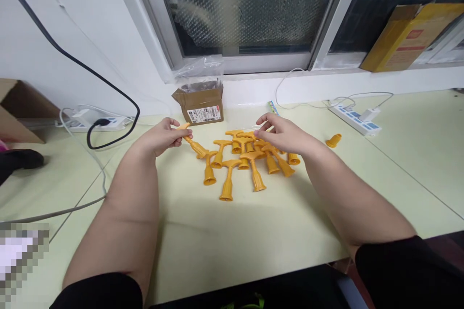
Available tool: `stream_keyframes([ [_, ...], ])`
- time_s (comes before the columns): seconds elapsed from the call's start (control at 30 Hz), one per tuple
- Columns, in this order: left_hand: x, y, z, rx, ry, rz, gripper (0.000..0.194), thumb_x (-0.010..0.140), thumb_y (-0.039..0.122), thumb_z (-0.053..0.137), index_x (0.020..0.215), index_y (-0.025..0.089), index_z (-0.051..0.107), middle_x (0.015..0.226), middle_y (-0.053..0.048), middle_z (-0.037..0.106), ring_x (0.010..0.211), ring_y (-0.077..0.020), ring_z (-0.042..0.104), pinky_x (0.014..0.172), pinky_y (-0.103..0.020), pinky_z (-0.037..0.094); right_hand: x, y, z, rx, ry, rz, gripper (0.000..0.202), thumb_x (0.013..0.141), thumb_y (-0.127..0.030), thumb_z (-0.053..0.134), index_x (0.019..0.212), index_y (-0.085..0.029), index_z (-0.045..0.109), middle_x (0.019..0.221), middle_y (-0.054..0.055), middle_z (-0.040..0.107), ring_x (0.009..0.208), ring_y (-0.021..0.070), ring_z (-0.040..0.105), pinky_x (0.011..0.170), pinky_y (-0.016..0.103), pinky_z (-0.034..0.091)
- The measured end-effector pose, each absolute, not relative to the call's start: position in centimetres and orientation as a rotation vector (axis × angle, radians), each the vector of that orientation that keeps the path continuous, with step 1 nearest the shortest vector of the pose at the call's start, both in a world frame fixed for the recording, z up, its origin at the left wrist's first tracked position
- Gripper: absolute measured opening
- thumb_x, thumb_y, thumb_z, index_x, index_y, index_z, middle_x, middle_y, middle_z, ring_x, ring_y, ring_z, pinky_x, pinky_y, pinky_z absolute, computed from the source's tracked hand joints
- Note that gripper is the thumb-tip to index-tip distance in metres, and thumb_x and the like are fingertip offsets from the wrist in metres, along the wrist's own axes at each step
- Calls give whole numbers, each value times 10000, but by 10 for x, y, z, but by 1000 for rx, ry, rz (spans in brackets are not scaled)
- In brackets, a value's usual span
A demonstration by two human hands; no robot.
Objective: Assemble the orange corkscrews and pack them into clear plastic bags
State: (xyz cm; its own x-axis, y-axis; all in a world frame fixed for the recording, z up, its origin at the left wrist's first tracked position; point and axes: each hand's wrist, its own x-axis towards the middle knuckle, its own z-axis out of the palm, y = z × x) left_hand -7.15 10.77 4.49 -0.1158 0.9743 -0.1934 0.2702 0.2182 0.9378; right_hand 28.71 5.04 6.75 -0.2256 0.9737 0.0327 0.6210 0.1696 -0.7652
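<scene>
My left hand pinches the crossbar end of a yellow T-handled plastic piece with a flared, bell-like end. That piece tilts down to the right, its flared end by another piece in the group. Several like pieces lie loosely together on the table, most with their handles pointing away from me. Over the back right of this group is my right hand, fingers curved and apart. Its thumb is at the handle of one piece; whether it touches is unclear. A single yellow piece lies apart on the right.
An open cardboard box with plastic film stands against the wall. Power strips with cables lie at right and left. A black cable loops down at left. A yellow carton leans on the window. The pale table has seams.
</scene>
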Motion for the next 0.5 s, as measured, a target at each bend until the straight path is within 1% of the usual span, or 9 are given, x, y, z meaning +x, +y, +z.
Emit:
stream_keyframes([
  [0.13,-83,124,14,1106,1624,1061,537,636,264,948,876,211,470,782,-77,749,486,-60,472,477,-188,424,289,56,60,-1563,-2063,811,403,900,-493,682,1223,-258,627,1162,65,744,956,223,679,821,351,520],
  [0.23,-79,131,-6,954,1621,1210,441,740,265,897,862,200,478,793,-70,739,515,-62,520,499,-181,484,290,60,55,-1604,-2109,800,382,910,-482,672,1212,-251,633,1166,69,752,955,225,692,814,348,515],
  [0.33,-72,136,-17,755,1584,1245,326,822,185,823,892,188,504,783,-57,701,599,-103,628,572,-231,586,291,63,53,-1632,-2128,790,361,914,-469,671,1192,-240,639,1168,77,755,951,226,700,805,346,516],
  [0.4,-67,138,-21,689,1549,1238,271,854,115,764,934,180,514,785,-53,678,659,-132,683,629,-269,627,291,65,52,-1643,-2139,781,365,909,-473,677,1187,-238,642,1169,79,754,955,230,700,805,347,516],
  [0.5,-60,138,-23,718,1501,1248,308,862,23,688,1019,187,480,850,-74,687,754,-172,740,714,-305,644,293,66,50,-1647,-2156,786,384,905,-490,680,1198,-245,641,1185,79,748,963,234,701,813,350,517],
])
